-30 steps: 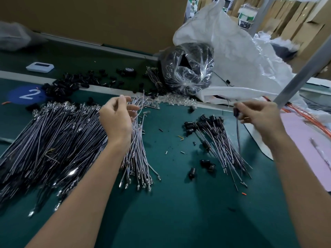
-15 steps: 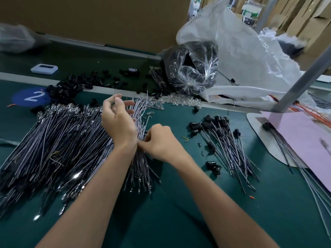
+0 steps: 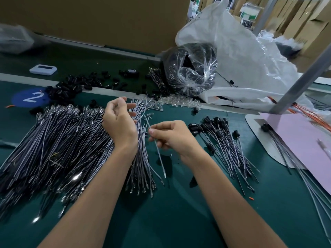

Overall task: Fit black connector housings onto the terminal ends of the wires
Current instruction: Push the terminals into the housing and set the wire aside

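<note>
We pinch one wire (image 3: 160,158) in our right hand (image 3: 172,138), thumb against curled fingers, just right of the heap of bare wires (image 3: 53,140). We judge it is held clear so that a single terminal can be fed alone. Our left hand (image 3: 120,122) sits over the heap's right edge with its fingers loosely curled; we cannot tell whether it holds anything. Farther right of the heap lies one fanned pile of finished wires (image 3: 220,140), caps at the far end, probably kept apart from unfinished stock. Beyond the heap, loose black housings (image 3: 71,86) are scattered within reach. Right of those sits one clear bag (image 3: 191,68) of more. Heap, pile and housings are too many to count.
</note>
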{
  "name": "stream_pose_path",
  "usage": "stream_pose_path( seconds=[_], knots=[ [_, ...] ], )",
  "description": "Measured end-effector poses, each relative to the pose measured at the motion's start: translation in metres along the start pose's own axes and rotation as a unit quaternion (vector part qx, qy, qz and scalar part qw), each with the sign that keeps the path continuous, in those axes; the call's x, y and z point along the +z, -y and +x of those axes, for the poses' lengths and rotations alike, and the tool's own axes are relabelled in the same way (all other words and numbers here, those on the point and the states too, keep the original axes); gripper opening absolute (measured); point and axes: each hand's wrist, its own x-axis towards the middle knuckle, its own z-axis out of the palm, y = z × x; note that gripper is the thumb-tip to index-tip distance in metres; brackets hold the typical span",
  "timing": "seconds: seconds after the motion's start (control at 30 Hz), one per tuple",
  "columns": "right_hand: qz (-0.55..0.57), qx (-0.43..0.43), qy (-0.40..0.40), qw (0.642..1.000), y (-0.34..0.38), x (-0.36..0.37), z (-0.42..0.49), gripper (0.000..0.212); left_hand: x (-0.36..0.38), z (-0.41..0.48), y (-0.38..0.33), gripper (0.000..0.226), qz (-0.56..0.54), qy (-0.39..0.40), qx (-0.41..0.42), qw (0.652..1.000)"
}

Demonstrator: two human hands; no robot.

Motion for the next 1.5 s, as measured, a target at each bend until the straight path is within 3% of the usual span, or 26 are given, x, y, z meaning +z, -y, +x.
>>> stream_pose_path(
  seconds=[0.07, 0.13, 0.2, 0.27, 0.4, 0.5, 0.83, 1.13, 1.27, 1.4, 1.5],
  knots=[
    [0.039, -0.033, -0.027, 0.998, 0.000, -0.010, -0.004, 0.005, 0.000, 0.000, 0.001, 0.015, 0.043, 0.016, 0.021, 0.999],
    [0.091, -0.069, -0.075, 0.991, -0.001, -0.024, -0.008, 0.005, 0.000, -0.002, 0.003, 0.013, 0.160, 0.063, 0.106, 0.979],
    [0.128, -0.093, -0.144, 0.977, -0.005, -0.036, -0.011, 0.007, -0.001, -0.005, 0.004, 0.018, 0.353, 0.110, 0.230, 0.900],
    [0.147, -0.100, -0.205, 0.963, -0.010, -0.045, -0.013, 0.010, -0.004, -0.003, 0.002, 0.019, 0.489, 0.115, 0.298, 0.812],
    [0.154, -0.111, -0.246, 0.951, -0.013, -0.048, -0.012, 0.016, -0.023, 0.018, -0.020, 0.016, 0.632, 0.044, 0.231, 0.739],
    [0.133, -0.116, -0.250, 0.952, -0.016, -0.045, -0.008, 0.016, -0.038, 0.031, -0.030, 0.021, 0.702, 0.063, 0.145, 0.694],
    [0.104, -0.128, -0.244, 0.956, -0.020, -0.046, -0.006, 0.017, -0.046, 0.040, -0.032, 0.006, 0.674, 0.085, 0.083, 0.729],
    [0.041, -0.141, -0.228, 0.962, -0.023, -0.043, -0.005, 0.016, -0.041, 0.037, -0.037, 0.007, 0.705, 0.119, 0.089, 0.694],
    [0.039, -0.141, -0.229, 0.962, -0.024, -0.044, -0.004, 0.016, -0.041, 0.036, -0.041, 0.027, 0.729, 0.116, 0.075, 0.670],
    [0.039, -0.137, -0.225, 0.964, -0.024, -0.043, -0.005, 0.016, -0.044, 0.042, -0.041, 0.007, 0.714, 0.127, 0.063, 0.685],
    [0.036, -0.135, -0.225, 0.964, -0.024, -0.043, -0.005, 0.016, -0.045, 0.041, -0.045, 0.010, 0.706, 0.132, 0.065, 0.692]
  ],
)
